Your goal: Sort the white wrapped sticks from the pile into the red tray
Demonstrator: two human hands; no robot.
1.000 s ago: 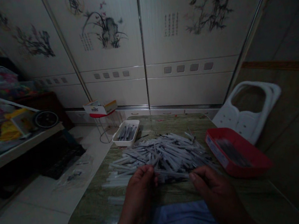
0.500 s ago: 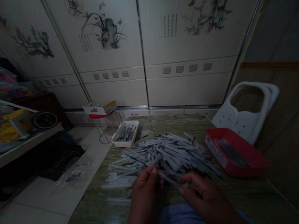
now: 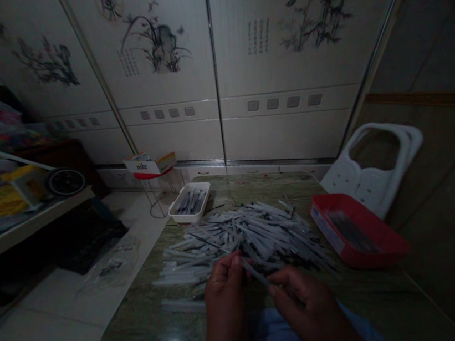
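Left hand and right hand pinch one slim, translucent plastic tube, seemingly working it. The next move likely needs steadiness.

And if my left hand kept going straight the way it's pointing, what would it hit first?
Probably the pile of pale, slender pieces on the table, just beyond your left hand, though its height above them is hard to judge.

On the table, heaped tubes lie between a tray, back left, and a basket, right.
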